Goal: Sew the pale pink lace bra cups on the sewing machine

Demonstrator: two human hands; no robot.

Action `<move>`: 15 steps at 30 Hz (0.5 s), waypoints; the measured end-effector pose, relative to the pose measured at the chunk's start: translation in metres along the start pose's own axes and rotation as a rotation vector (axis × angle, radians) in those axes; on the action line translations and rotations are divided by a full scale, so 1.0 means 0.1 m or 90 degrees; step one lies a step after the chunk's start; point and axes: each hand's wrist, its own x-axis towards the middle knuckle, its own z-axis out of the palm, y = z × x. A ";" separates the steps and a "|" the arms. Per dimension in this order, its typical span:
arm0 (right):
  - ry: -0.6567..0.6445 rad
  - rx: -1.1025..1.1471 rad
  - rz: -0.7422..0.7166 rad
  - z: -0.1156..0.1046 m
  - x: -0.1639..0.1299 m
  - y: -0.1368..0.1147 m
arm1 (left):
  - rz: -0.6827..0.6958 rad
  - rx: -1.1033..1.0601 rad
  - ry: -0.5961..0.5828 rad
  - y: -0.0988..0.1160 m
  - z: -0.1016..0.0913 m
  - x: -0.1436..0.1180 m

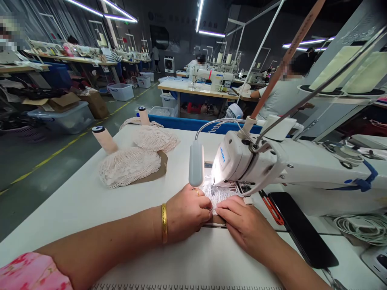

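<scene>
A piece of white lace fabric (216,196) lies under the head of a white sewing machine (238,157), lit brightly by a small lamp (196,163) on a bent metal neck. My left hand (189,209), with a gold bangle at the wrist, has its fingers curled on the lace's left edge. From the other side my right hand (244,219) presses its fingertips onto the near edge of the lace. The needle area is mostly hidden by the machine head. Two bundles of pale lace (131,167) rest on the white table (145,205) to the left.
Two thread cones (104,139) stand at the table's far left. Right of my right hand lie orange thread snips (273,209) and a black phone (302,227). A ruler scale (181,286) runs along the near edge. Another person (281,94) sits beyond the machine.
</scene>
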 end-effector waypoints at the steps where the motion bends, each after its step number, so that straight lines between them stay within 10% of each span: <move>1: 0.006 -0.005 0.003 0.01 0.00 0.01 | -0.002 0.001 0.001 -0.01 0.01 0.00; 15: 0.056 -0.079 0.098 0.18 0.02 0.11 | -0.020 0.081 0.062 -0.16 0.06 0.10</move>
